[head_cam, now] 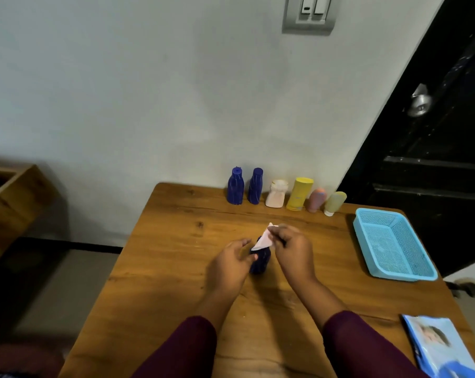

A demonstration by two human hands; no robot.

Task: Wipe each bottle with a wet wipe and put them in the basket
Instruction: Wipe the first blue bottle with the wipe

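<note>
Seven bottles total, none in basket (pixel 405 276) yet, so prob. early in the job. Dark blue bottle (pixel 259 260) upright on tabletop (pixel 176 268), well left of basket, apparently mid-wipe. Left grip (pixel 232 264) curled round bottle's side, thumb on it, steadying. Right grip (pixel 293 252) pinching white wet wipe (pixel 263 240) btwn thumb & fingers, wipe draped over bottle's top, nothing else held. Other six in a row along wall (pixel 149 105), beyond basket's far left corner: blue bottle (pixel 235 188), second blue bottle (pixel 255 186), white jar (pixel 276 194), yellow bottle (pixel 299 194), pink tube (pixel 316 200), pale green tube (pixel 334 203), all well apart from both grips. Wipes pack (pixel 443 347) nearer than basket, by tabletop's front edge. To do this step well, imo: hold firm & low w/ left to stop tipping or skidding; run wipe from cap downward, pressed flat under fingers, not just a corner dragging; turn bottle w/ left to cover whole way round, incl. patch under left fingers; lift & do base too. Refold wipe to a fresh face if grubby. Then over to basket, laid at one end to leave room for the rest. Prob. slippery once wet, so tighter hold for the carry.
</note>
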